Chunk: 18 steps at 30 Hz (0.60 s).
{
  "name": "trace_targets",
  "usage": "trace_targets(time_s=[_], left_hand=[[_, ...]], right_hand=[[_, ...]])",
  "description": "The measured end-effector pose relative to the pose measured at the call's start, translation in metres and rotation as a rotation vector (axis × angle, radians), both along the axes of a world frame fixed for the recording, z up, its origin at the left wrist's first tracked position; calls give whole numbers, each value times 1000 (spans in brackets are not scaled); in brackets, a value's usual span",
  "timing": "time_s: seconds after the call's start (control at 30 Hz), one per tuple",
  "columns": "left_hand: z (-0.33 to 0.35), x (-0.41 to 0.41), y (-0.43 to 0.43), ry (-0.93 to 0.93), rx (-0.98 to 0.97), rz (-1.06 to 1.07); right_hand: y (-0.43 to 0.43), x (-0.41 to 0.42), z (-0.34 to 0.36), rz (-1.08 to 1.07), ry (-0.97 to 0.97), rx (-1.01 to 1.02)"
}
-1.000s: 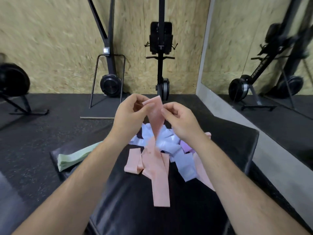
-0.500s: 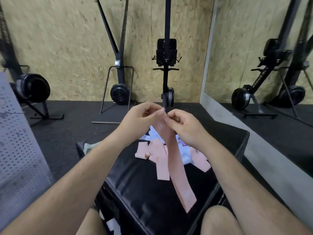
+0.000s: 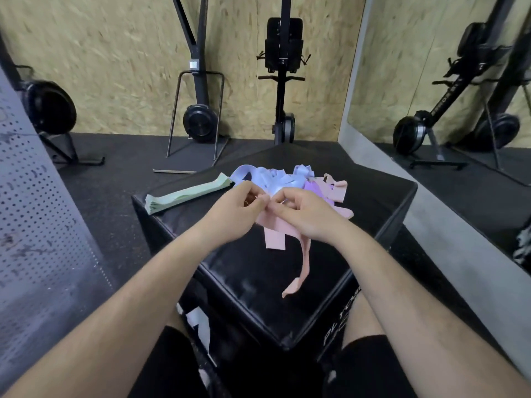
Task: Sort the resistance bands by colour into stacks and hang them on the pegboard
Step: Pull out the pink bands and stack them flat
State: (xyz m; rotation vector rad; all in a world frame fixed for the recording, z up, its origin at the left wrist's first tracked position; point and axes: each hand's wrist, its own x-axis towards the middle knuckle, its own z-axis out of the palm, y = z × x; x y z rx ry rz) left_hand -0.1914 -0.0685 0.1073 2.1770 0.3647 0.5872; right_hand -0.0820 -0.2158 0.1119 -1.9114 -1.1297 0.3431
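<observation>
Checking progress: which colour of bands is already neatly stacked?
The green bands: one flat stack, left on the box; the other bands lie jumbled.

2 hands: left hand (image 3: 238, 208), right hand (image 3: 304, 214). 1 black plyo box (image 3: 253, 271). 1 stack of green bands (image 3: 184, 193) on the box's far left, bands in it not countable. 1 pink band (image 3: 304, 262) pinched by both hands, plus at least 3 loose pink bands (image 3: 336, 188). 1 purple band (image 3: 311, 185). Light-blue bands (image 3: 273, 176): several, tangled, no exact count. 1 pegboard (image 3: 37, 225) on the left. 3 fitness machines (image 3: 199, 122) at the far wall. 1 mirror (image 3: 448, 81) on the right.
</observation>
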Motion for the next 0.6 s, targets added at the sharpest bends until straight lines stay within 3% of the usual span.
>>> trace_targets(time_s=[0.17, 0.37, 0.6], left_hand=[[-45, 13, 6, -26, 62, 48], [-97, 33, 31, -73, -35, 121], [-155, 40, 71, 116, 52, 220]], right_hand=[[18, 17, -28, 57, 28, -42], [35, 55, -57, 27, 33, -305], [68, 94, -100, 46, 14, -454]])
